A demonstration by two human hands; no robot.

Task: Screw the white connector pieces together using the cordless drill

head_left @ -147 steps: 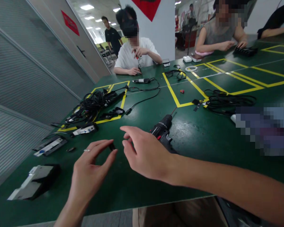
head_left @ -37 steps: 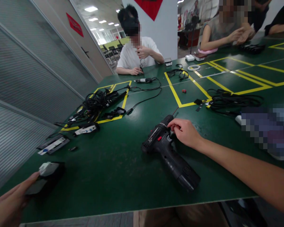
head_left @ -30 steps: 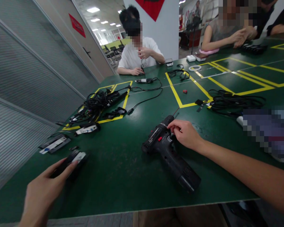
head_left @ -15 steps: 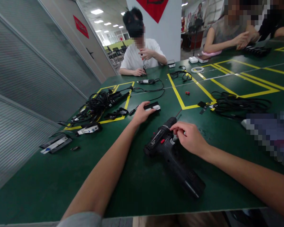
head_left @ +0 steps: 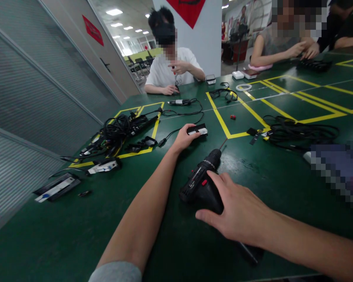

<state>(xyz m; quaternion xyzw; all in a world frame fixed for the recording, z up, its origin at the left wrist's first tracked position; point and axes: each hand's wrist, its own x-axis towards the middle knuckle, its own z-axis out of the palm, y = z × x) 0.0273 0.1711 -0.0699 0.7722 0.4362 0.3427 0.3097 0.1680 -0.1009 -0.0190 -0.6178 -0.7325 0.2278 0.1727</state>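
A black cordless drill [head_left: 198, 180] lies on the green table, its thin bit pointing away to the upper right. My right hand [head_left: 238, 207] is over the drill's handle, thumb and index finger spread wide to either side of it. The index fingertip is at the drill body; the other fingers are partly hidden, and the hand does not look closed. Farther forward, the fingers of my left hand [head_left: 187, 137] are closed around a small black case with a white part [head_left: 202, 131], resting on the table.
Tangled black cables [head_left: 116, 131] lie at left, near black-and-white parts [head_left: 104, 166] and a black tray [head_left: 57, 187]. A pen-shaped tool [head_left: 179, 102] is farther back. Coiled cables [head_left: 300, 131] lie at right. A person in a white shirt [head_left: 188, 58] sits opposite; others sit at upper right.
My right hand has opened from a bent-finger pose beside the drill's front and moved back over its handle. The left hand with the black case appears slightly farther right; the view has shifted.
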